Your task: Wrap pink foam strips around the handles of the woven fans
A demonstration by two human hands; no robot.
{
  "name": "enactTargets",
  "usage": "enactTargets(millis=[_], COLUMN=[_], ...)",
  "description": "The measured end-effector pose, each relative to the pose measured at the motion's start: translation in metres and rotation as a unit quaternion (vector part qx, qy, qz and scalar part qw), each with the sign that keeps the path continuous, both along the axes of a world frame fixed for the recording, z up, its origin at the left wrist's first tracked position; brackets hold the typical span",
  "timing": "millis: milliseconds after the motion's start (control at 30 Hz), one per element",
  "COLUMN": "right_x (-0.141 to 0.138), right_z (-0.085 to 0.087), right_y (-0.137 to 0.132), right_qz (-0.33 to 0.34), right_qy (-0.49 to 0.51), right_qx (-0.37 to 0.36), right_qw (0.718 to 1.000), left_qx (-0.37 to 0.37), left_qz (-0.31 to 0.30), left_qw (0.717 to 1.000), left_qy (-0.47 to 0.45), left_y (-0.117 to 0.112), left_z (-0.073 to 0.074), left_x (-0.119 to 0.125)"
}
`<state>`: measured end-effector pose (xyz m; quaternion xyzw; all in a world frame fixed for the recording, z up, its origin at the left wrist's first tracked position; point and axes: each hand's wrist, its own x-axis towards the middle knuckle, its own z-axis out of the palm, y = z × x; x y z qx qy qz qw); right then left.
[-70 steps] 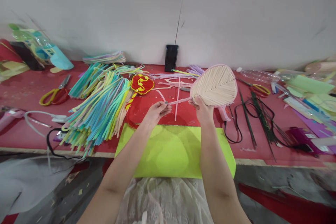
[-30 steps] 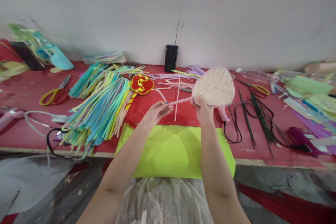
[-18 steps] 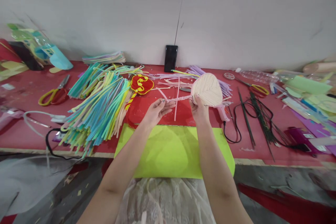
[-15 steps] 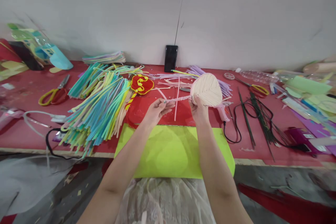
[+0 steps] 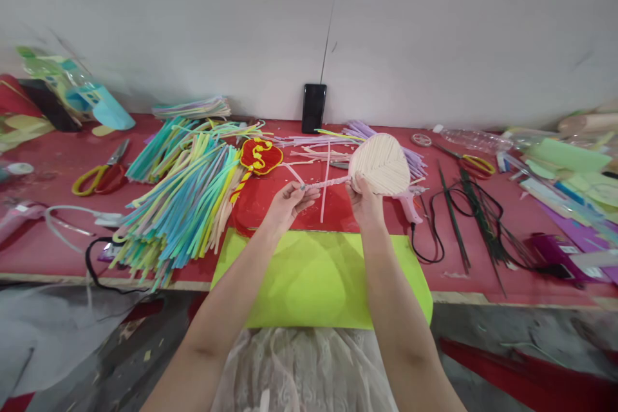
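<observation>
Between my hands is a round, cream-coloured fan (image 5: 385, 164) made of pipe cleaners, its pink wrapped handle pointing left. My right hand (image 5: 365, 199) grips the fan where the disc meets the handle. At the handle's far end, my left hand (image 5: 290, 201) pinches the tip, where a loose pink strand sticks up to the left. A straight pink pipe cleaner (image 5: 325, 196) lies behind the handle on the red mat. Left of it rests a small red fan (image 5: 261, 156) with yellow trim.
Bundles of coloured pipe cleaners (image 5: 183, 199) cover the left. Scissors (image 5: 103, 174) lie beyond them. A phone (image 5: 314, 108) leans on the wall. On the right are a pink glue gun (image 5: 409, 205), its black cord, dark wire stems (image 5: 483, 225) and another pair of scissors (image 5: 476, 165). A yellow-green sheet (image 5: 313, 280) lies in front.
Almost nothing differs. The fan has shifted very slightly, and both hands keep the same hold on it.
</observation>
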<state>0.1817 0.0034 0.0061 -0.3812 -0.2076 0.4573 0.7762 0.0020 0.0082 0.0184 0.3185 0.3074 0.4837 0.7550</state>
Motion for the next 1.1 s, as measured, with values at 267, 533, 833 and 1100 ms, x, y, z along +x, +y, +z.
enactTargets(millis=[267, 533, 833, 1100], right_x=[0.0002, 0.0001, -0.0004, 0.0015], right_z=[-0.0001, -0.0001, 0.0018, 0.0035], right_y=[0.0007, -0.0008, -0.0008, -0.0024], right_qz=[0.003, -0.008, -0.028, -0.019], right_qy=[0.008, -0.006, -0.02, -0.017], right_qx=[0.001, -0.001, -0.006, 0.005], right_qw=[1.0, 1.0, 0.999, 1.0], left_qx=[0.002, 0.004, 0.006, 0.008], left_qz=[0.001, -0.003, 0.006, 0.0], left_qw=[1.0, 1.0, 1.0, 1.0], left_qy=[-0.002, 0.005, 0.025, 0.02], left_y=[-0.0021, -0.0011, 0.0004, 0.0021], left_z=[0.0013, -0.0005, -0.0016, -0.0043], left_x=[0.0011, 0.0004, -0.0002, -0.0008])
